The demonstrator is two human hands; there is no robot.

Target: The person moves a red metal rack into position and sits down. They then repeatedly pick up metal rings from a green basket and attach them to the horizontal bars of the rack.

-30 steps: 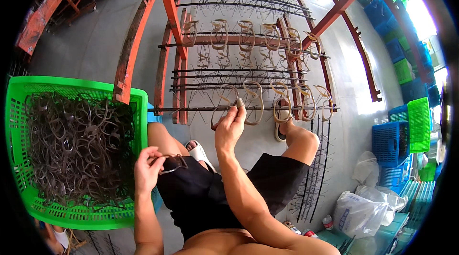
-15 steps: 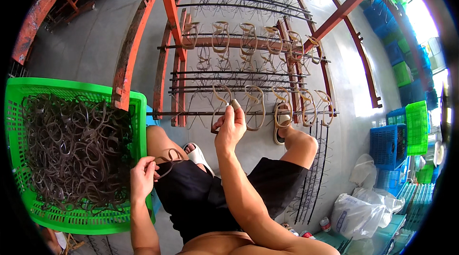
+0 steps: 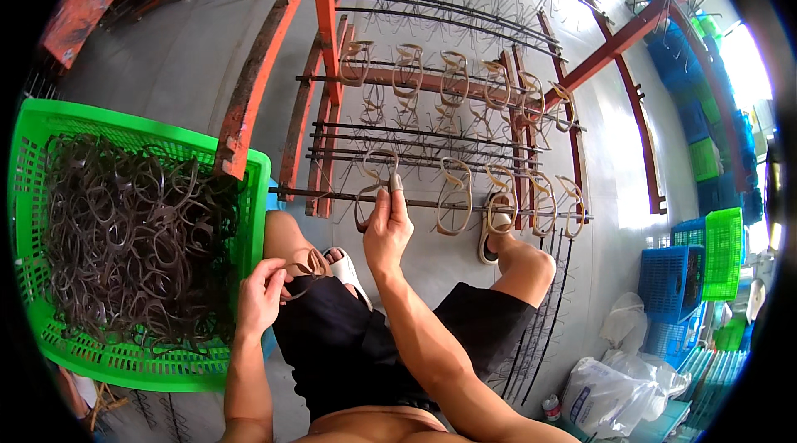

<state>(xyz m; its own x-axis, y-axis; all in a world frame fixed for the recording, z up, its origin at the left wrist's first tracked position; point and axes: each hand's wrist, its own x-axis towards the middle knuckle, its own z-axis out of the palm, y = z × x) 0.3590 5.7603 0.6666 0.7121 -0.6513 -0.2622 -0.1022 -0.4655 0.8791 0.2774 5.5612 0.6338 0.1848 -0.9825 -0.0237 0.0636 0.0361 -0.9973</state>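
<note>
At the metal rack (image 3: pixel 465 119), the right hand (image 3: pixel 387 227) reaches up, pinching a brown strap (image 3: pixel 372 194) onto a rod. Left of the rack, the left hand (image 3: pixel 262 298) pinches loose straps (image 3: pixel 305 264) beside the green basket (image 3: pixel 141 360); grey concrete floor (image 3: pixel 183 61) lies beneath.

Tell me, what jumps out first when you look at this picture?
The bright green basket on the left, heaped with dark looped straps. Ahead stands a rack of thin rods on an orange frame, where the right hand holds a strap. The left hand holds another strap over the lap.
</note>
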